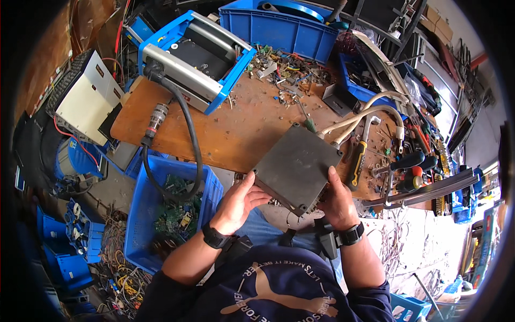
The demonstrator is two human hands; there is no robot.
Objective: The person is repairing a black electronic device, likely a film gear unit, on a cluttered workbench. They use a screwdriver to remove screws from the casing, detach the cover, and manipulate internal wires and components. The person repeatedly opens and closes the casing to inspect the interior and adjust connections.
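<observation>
A flat, dark grey square box (298, 167) with screws at its corners is tilted at the front edge of the workbench. My left hand (239, 203) grips its left corner, thumb along the side and fingers partly beneath. On the opposite side my right hand (340, 202) holds the box with the thumb on its edge; its other fingers are mostly hidden. Two thick beige cables (370, 114) run from the far side of the box and curve to the right. A yellow-and-black handled hammer (360, 161) lies right of the box.
The wooden bench (225, 129) carries a blue-and-silver equipment case (197, 59) with a thick black cable (188, 107), plus scattered small parts (292, 75). A blue crate (140, 236) of circuit boards stands below at left. Screwdrivers and other tools crowd the right; a blue bin (279, 32) sits behind.
</observation>
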